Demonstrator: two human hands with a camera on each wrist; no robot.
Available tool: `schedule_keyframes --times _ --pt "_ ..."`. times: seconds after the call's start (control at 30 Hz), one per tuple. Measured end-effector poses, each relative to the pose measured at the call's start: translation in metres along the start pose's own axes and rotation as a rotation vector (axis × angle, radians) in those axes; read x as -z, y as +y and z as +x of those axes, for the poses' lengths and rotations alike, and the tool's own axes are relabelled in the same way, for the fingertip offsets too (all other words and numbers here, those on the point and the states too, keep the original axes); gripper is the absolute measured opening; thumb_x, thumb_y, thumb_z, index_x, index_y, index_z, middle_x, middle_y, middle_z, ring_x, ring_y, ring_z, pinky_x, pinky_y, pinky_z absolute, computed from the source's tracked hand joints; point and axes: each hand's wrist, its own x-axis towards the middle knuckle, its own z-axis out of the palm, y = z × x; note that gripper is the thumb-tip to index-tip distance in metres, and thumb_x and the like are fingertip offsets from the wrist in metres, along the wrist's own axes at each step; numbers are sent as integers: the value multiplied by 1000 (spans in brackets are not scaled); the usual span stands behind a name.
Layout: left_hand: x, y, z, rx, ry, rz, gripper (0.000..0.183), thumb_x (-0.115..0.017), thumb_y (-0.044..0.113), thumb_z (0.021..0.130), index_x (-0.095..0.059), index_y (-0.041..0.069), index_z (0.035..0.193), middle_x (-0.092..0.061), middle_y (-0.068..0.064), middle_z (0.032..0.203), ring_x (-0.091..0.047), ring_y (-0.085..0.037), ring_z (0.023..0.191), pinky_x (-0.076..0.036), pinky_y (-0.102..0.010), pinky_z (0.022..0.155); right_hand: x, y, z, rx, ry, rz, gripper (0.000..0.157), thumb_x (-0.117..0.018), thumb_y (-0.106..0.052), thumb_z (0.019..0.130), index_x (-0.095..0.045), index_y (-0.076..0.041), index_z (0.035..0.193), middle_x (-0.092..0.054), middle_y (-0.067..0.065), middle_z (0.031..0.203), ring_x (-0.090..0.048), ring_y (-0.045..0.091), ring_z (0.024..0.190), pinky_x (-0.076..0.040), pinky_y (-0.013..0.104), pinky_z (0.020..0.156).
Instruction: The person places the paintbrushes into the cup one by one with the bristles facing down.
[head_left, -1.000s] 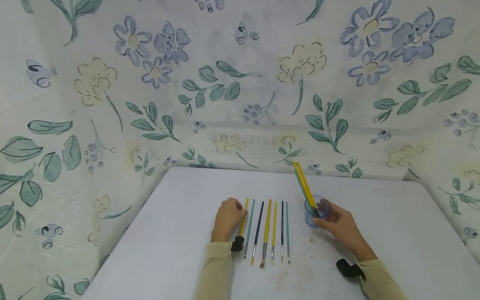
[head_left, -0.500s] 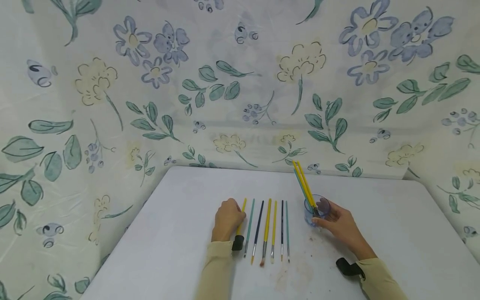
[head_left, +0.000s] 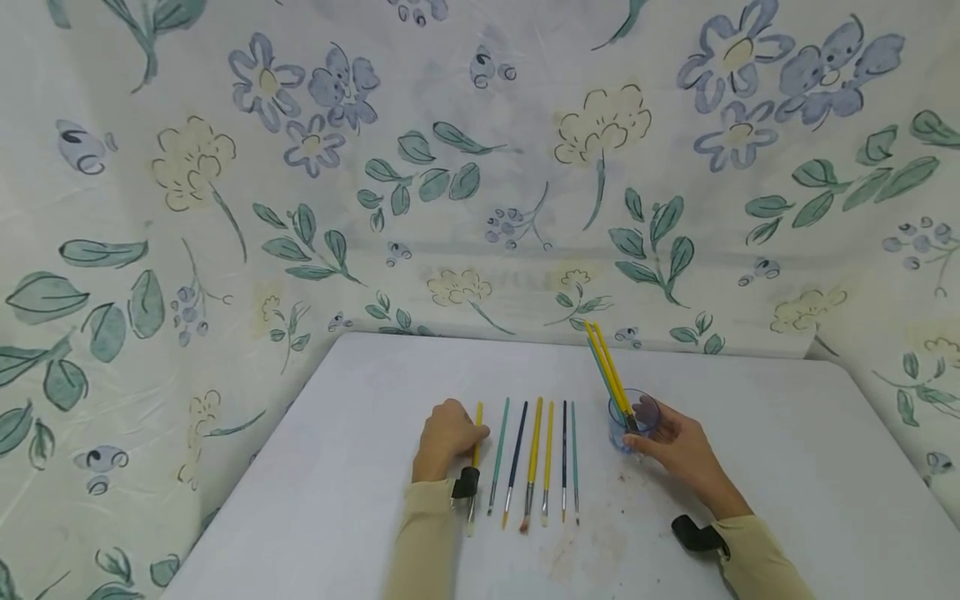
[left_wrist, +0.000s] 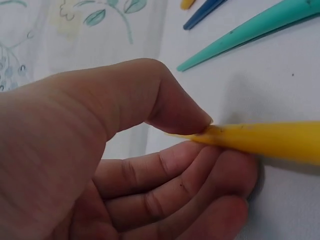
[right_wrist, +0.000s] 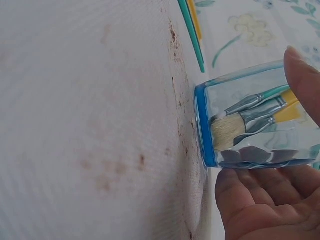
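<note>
At the left end of a row of brushes, my left hand (head_left: 447,437) pinches a yellow paintbrush (left_wrist: 280,140) between thumb and fingers. Its bristles point toward me, low over or on the table; which one I cannot tell. My right hand (head_left: 686,454) is wrapped round a clear, blue-tinted glass (right_wrist: 201,125) standing on the table. Inside the glass lean two yellow paintbrushes (head_left: 613,379) and a teal paintbrush (head_left: 598,373), bristles down. Nearest to the left hand in the row is another teal paintbrush (head_left: 499,450).
Right of that teal brush lie a dark blue paintbrush (head_left: 516,454), a thick yellow one (head_left: 534,450), a thinner yellow one (head_left: 549,450), a dark one (head_left: 565,450) and a teal one (head_left: 575,450). Brownish stains mark the white table (head_left: 360,442). Flowered cloth (head_left: 450,208) hangs behind.
My left hand has drawn the yellow paintbrush leftward, away from the teal one, and its bristle end now shows below the wrist. The right hand and the glass have stayed put.
</note>
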Motion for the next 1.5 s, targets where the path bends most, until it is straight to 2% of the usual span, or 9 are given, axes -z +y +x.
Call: schedule_keyframes --times 0.07,0.17,0.43,0.63,0.8,0.9,1.27,1.5 --pt "2 -3 1 -9 -23 -17 26 -75 21 87 -67 6 68 -63 -3 57 -56 -14 52 -41 -22 48 0 0 0 -2 1 -3 94 -83 -38 88 -34 -1 159 -48 22 157 -47 37 147 -44 38 112" --pt "5 -7 3 -13 -53 -46 22 -74 22 89 -72 4 76 -67 -4 61 -58 -14 55 -43 -22 52 0 1 0 -8 2 -7 95 -83 -39 87 -34 -1 159 -48 22 157 -47 36 147 -44 38 112" --pt "6 -8 8 -11 -86 -141 19 -71 20 87 -74 3 93 -72 -7 71 -64 -14 60 -50 -24 59 0 1 1 0 2 -16 95 -83 -39 87 -34 -1 159 -49 22 156 -48 38 146 -44 39 112" --pt "6 -5 9 -3 -95 -300 24 -69 17 88 -73 -1 104 -74 -12 89 -71 -16 68 -60 -28 68 0 0 0 10 -1 -6 94 -83 -37 88 -34 -1 159 -49 23 156 -47 37 146 -44 39 112" --pt "8 -2 10 -29 -116 -467 24 -66 12 88 -71 -5 105 -72 -15 92 -70 -18 72 -65 -30 69 0 -2 -1 4 -1 -19 94 -82 -37 88 -34 0 159 -49 23 156 -47 38 146 -43 39 112" --pt "10 -1 9 -44 -120 -526 24 -66 11 87 -71 -5 105 -73 -15 92 -70 -18 73 -65 -31 69 0 -2 -1 1 -2 -23 95 -82 -38 88 -34 -1 159 -49 23 156 -47 38 146 -43 40 112" --pt "8 6 10 -59 -118 -662 24 -69 9 88 -70 -5 107 -75 -16 95 -71 -16 74 -66 -32 72 0 -2 -1 -14 -1 -28 96 -82 -40 87 -33 -1 160 -48 22 157 -47 38 147 -44 40 112" --pt "5 10 12 -65 -110 -705 23 -69 8 92 -69 -5 111 -75 -18 101 -71 -17 79 -66 -33 75 1 -3 -1 -10 -9 -24 96 -82 -40 88 -32 -2 160 -47 22 158 -46 38 147 -43 40 113"
